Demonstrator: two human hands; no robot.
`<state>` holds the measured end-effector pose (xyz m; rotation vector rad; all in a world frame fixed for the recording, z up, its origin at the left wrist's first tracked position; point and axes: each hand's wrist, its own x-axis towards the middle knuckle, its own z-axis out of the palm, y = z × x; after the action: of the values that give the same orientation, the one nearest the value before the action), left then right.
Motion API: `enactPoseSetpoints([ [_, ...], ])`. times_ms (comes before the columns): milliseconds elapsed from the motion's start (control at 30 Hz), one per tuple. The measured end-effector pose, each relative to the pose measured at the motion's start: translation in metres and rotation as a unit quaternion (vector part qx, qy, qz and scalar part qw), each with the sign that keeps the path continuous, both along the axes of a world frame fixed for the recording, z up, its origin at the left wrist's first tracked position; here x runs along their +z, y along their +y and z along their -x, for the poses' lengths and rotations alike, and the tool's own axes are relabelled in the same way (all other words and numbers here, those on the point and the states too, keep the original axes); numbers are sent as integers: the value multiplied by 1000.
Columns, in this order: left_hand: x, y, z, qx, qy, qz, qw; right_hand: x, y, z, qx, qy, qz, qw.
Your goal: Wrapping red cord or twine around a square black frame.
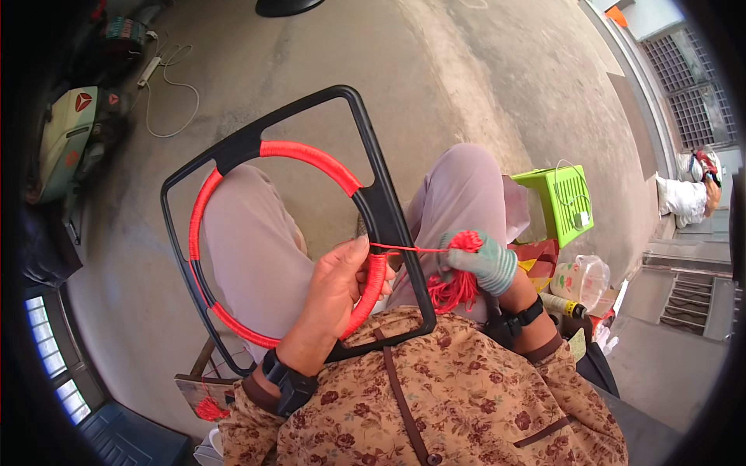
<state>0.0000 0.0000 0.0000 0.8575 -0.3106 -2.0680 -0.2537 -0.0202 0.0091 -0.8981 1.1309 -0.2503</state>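
Observation:
A black frame (pixel 375 208) with a round inner ring lies across my lap, tilted to the left. Red cord (pixel 311 155) is wound tightly round much of the ring, with black sections bare between the windings. My left hand (pixel 342 276) is closed round the ring's right side, thumb on top by the end of a wound stretch. From there a single red strand (pixel 412 248) runs taut over the frame's side bar to my right hand (pixel 486 260). That hand wears a grey-green knit glove and is closed on a bundle of red cord (pixel 451 293), which bulges above and below the fingers.
A bright green plastic basket (pixel 553 203) stands on the floor right of my knees, with bags and a yellow-and-black can (pixel 561 304) nearer me. Another red cord bundle (pixel 210 409) hangs at the lower left. A power strip (pixel 149 71) with its cable lies at the far left.

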Motion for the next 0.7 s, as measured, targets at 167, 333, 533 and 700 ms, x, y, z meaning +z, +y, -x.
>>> enactPoseSetpoints([
  [167,0,3,4,-16,-9,-9,1000,7,9,-25,-344,-323,45,881],
  [333,-1,6,2,-10,-7,-5,1000,1,-4,-29,-342,-422,21,839],
  [533,-2,9,4,7,-39,8,999,-9,4,-29,-351,-322,14,879],
  [700,1,12,3,26,-89,51,994,8,-3,-42,-304,-170,41,937],
])
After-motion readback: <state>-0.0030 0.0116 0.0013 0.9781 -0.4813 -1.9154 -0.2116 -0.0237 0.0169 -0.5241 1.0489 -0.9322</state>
